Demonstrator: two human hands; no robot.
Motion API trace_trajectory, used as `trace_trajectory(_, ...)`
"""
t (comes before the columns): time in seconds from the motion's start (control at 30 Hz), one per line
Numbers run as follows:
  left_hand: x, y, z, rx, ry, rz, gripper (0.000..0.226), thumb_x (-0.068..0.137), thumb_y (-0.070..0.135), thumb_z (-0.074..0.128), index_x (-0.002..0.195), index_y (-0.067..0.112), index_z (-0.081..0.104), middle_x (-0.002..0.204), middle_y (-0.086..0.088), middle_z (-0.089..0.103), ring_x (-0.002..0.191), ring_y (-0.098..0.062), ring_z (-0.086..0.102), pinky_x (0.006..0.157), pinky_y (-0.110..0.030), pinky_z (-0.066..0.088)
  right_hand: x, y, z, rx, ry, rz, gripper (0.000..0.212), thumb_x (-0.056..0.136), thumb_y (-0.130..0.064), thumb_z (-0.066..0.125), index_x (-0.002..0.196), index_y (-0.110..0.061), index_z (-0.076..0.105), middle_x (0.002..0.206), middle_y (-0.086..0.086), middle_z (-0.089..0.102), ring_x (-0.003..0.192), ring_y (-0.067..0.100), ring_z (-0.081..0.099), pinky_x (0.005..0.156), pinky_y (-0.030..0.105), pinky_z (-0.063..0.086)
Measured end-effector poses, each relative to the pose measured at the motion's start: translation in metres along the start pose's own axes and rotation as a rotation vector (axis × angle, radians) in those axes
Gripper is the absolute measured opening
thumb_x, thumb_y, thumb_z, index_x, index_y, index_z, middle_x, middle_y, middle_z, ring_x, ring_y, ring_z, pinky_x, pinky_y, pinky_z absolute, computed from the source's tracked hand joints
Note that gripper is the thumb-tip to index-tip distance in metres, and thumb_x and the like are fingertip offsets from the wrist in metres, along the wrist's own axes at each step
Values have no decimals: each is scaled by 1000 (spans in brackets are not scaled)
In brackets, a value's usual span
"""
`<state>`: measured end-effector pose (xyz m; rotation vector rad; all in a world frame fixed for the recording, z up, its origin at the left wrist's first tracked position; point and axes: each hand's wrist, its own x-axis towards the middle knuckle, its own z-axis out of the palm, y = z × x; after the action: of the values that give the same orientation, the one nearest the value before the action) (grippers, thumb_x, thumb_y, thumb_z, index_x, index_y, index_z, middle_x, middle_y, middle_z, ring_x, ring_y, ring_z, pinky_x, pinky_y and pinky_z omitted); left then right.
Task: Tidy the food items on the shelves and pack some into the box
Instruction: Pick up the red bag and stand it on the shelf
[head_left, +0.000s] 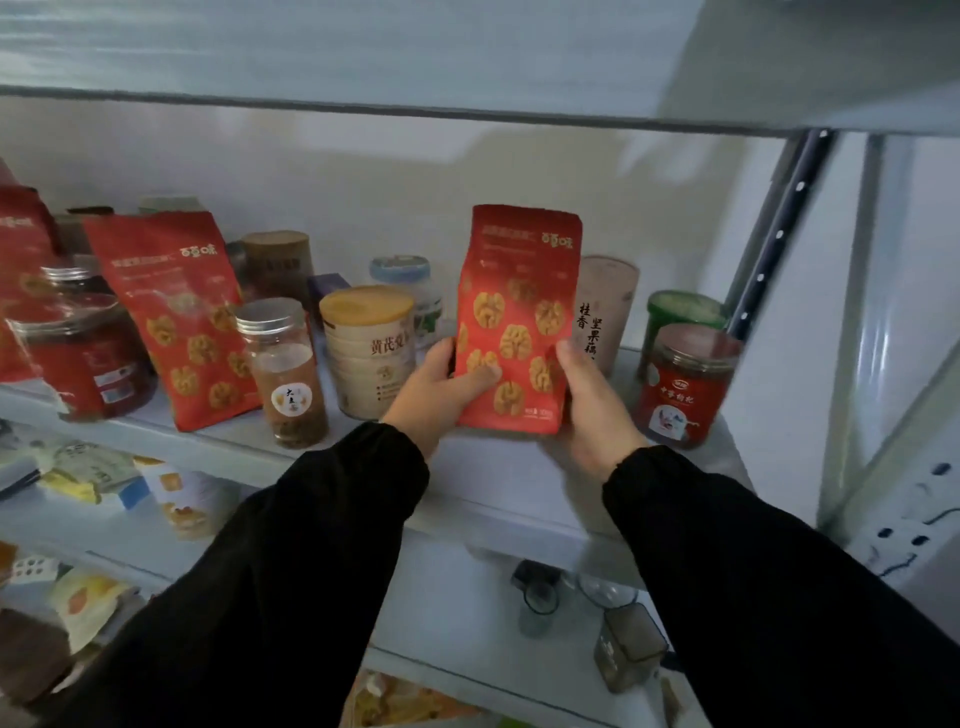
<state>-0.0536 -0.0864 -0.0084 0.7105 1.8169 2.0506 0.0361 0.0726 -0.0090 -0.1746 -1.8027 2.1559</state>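
White shelf (493, 483) — leaning walnut bag (176, 322), clear jar (283, 364), cream tin (366, 348), red-labelled jar (685, 384) stand along it.

Storeroom: metal shelf (498, 499) of snacks.

Cut by the frame's left edge, a red pouch (21, 234). Half hidden behind the cream tin (366, 353), a blue-capped bottle (400, 270). Lower left, blurred packets (83, 470), print unreadable.
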Motion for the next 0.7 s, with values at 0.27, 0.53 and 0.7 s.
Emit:
trace_trajectory(0.27,21,-29,-7,33,-92,23,27,100,31,68,126,25,63,115,5,78,104,-16,75,93,-41,61,4,18,6,-229,135,-120,38,95,-36,73,128,-43,57,124,-8,75,112,14,73,99,40,58)
trace_trajectory(0.53,18,-31,-10,33,-143,85,34,99,36,68,131,27,61,118,9,76,107,-11,74,93,-36,60,0,17,8,-299,193,-193,48,95,-36,72,140,-37,54,123,-14,74,113,9,71,97,36,59)
trace_trajectory(0.7,22,-33,-13,83,-149,130,36,96,49,70,129,36,64,127,4,71,112,-14,71,95,-41,60,0,17,7,-280,192,-205,47,90,-38,72,134,-44,55,126,-12,73,116,11,70,97,37,59)
